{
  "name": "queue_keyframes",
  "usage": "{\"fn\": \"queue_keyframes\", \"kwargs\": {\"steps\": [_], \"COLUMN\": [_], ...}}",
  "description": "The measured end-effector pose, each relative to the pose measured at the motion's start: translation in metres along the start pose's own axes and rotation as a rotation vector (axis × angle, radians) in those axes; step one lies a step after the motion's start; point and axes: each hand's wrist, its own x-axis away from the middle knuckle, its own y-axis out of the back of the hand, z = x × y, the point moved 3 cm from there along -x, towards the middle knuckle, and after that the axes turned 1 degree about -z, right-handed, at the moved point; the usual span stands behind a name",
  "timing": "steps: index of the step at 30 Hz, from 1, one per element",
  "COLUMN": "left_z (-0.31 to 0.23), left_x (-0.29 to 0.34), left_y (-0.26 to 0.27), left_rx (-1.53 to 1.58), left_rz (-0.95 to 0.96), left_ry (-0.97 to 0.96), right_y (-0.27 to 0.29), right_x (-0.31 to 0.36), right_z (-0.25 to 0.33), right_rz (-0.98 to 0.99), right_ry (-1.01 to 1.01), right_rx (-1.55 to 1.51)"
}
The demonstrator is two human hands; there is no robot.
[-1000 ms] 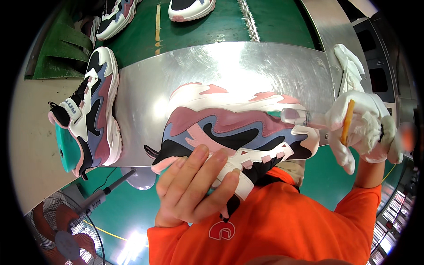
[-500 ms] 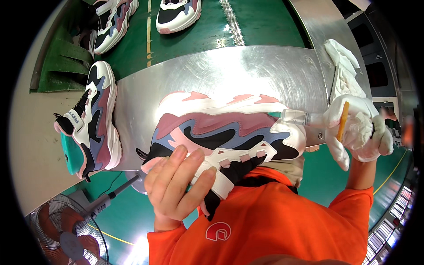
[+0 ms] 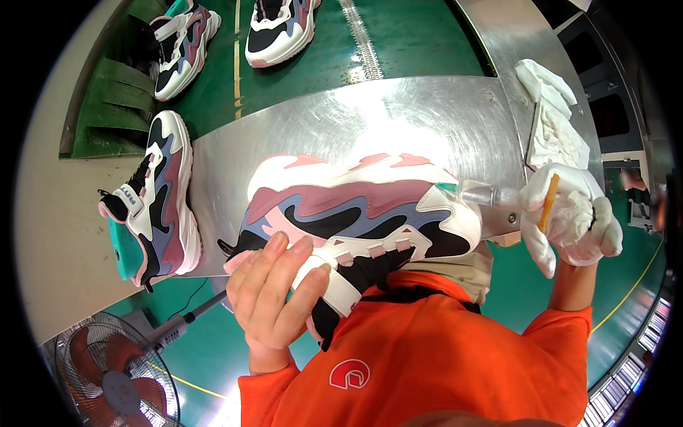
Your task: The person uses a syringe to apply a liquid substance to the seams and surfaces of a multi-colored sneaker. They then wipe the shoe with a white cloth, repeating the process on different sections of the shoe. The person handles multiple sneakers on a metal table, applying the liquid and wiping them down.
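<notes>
On its side in front of me lies a sneaker (image 3: 370, 206) in white, mauve, blue, pink and black, its sole facing away. My bare left hand (image 3: 274, 295) is closed on it around the collar and strap, fingers over the near side. My right hand (image 3: 569, 213), in a white glove, holds a clear syringe-like applicator (image 3: 484, 193). Its green tip (image 3: 447, 187) is at the edge between the upper and the sole near the toe; whether it touches cannot be told. A crumpled white cloth (image 3: 571, 210) and a yellow-orange stick (image 3: 550, 203) are also in that hand.
A matching sneaker with a teal insert (image 3: 163, 199) stands on the left. Two more sneakers (image 3: 186, 53) (image 3: 281, 32) sit on the green belt (image 3: 313, 67) beyond the metal plate (image 3: 220, 164). White cloth (image 3: 558, 132) lies at right; a fan (image 3: 117, 384) stands lower left.
The sneaker in my left hand has shifted slightly left. Relative to it, the applicator tip is closer to the toe. The whole view has moved a little; both grips look the same.
</notes>
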Motion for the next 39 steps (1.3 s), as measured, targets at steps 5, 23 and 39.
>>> {"fn": "queue_keyframes", "kwargs": {"steps": [5,23,39], "left_z": [0.0,-0.055,-0.076], "left_x": [-0.002,0.018,0.013], "left_y": [-0.001,-0.007,-0.015], "left_rx": [0.013,-0.32,-0.449], "left_rz": [-0.002,0.053,-0.061], "left_ry": [-0.015,0.014,-0.047], "right_y": [0.007,0.039,0.037], "right_x": [0.009,0.034,0.06], "right_z": [-0.007,-0.061,-0.107], "right_rz": [-0.012,-0.003,0.014], "right_ry": [0.043,0.295,0.483], "right_rx": [-0.098,-0.431,-0.618]}}
